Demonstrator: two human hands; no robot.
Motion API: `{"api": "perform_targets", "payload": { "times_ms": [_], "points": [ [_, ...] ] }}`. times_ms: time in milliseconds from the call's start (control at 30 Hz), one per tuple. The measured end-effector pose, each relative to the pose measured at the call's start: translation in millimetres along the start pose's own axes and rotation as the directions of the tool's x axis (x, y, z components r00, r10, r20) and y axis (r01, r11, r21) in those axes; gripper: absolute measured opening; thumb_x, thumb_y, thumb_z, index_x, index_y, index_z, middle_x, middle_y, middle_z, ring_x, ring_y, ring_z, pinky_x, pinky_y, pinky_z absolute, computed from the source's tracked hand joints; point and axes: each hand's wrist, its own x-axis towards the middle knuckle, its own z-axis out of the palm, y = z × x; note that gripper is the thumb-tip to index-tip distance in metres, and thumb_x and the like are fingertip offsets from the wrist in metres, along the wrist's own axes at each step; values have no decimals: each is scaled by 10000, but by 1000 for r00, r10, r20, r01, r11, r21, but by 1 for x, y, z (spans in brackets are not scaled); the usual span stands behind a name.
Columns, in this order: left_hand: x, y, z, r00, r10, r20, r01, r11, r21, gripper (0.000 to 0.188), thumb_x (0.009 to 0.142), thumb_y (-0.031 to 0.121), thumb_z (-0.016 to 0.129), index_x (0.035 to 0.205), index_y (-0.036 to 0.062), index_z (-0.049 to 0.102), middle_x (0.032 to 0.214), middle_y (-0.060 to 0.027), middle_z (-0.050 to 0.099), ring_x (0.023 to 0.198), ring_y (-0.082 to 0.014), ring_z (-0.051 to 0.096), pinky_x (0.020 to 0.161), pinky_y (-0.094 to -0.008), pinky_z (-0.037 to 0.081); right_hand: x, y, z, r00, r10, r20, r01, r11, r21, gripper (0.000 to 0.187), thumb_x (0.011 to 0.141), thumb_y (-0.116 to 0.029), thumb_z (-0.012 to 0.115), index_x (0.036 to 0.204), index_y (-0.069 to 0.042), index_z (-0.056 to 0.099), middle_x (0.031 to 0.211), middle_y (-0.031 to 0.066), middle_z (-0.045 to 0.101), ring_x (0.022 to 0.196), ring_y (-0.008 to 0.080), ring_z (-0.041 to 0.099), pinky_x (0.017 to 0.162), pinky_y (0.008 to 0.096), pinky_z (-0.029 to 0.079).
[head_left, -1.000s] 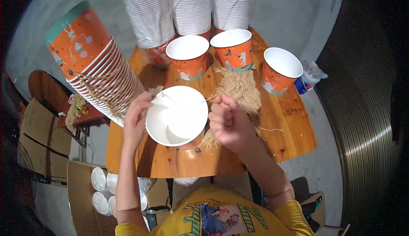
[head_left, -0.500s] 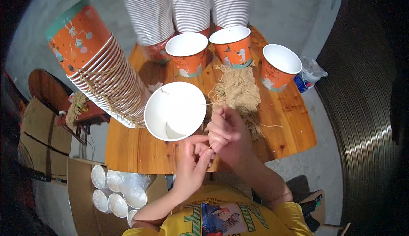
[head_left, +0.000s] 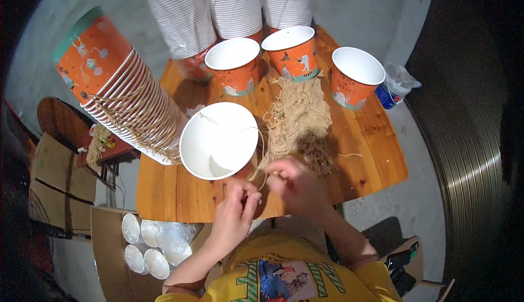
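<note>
A white-lined paper bucket (head_left: pixel 221 138) stands tilted in front of me, its open mouth toward me. From its right side a tan string (head_left: pixel 262 144) loops down to my hands. My left hand (head_left: pixel 234 212) pinches the string between thumb and forefinger just below the bucket's rim. My right hand (head_left: pixel 295 184), a little blurred, is closed around the string a short way to the right, fingers curled. A short string end lies inside the bucket near its upper left rim. Just beyond my right hand lies a loose bundle of tan strings (head_left: pixel 300 111).
A leaning stack of orange buckets (head_left: pixel 98 56) with strings hanging over it stands at left. Three orange buckets, one being the right-hand bucket (head_left: pixel 355 78), stand behind. Wrapped bucket stacks (head_left: pixel 232 2) rise at the back. A carton (head_left: pixel 114 247) holding more buckets sits below left.
My hands have parted slightly, the right one shifting lower and to the right. The string, which ran taut from the bucket, now hangs in a loop. The whole view has shifted a little.
</note>
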Motion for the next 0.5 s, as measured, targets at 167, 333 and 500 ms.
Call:
{"api": "perform_targets", "payload": {
  "times_ms": [167, 333, 500],
  "points": [
    [7, 8, -8, 998, 26, 49, -29, 998, 60, 166, 930, 78, 529, 996, 19, 388, 802, -154, 583, 692, -291, 638, 584, -355, 487, -4, -17, 2, 973, 14, 230, -62, 977, 203, 259, 864, -136, 604, 1089, -21, 549, 994, 156, 604, 881, 293, 623, 742, 363, 512],
    [9, 7, -21, 955, -232, 184, 271, 934, -232, 149, 926, 44, 541, 952, 51, 394, 862, -58, 528, 705, -117, 538, 615, -227, 453, -1, -17, 4, 948, 66, 313, -168, 934, 314, 195, 870, -159, 603, 1014, -29, 606, 924, 121, 627, 864, 240, 635, 726, 323, 500],
    [11, 4, -22, 960, -215, 179, 271, 874, -403, 134, 958, 67, 498, 975, 44, 366, 781, -38, 546, 656, -79, 507, 566, -208, 431, 0, -10, 10, 988, -86, 132, 60, 980, 192, 77, 799, -62, 660, 845, -20, 614, 757, 96, 597, 712, 218, 612, 620, 324, 477]
  ]
}}
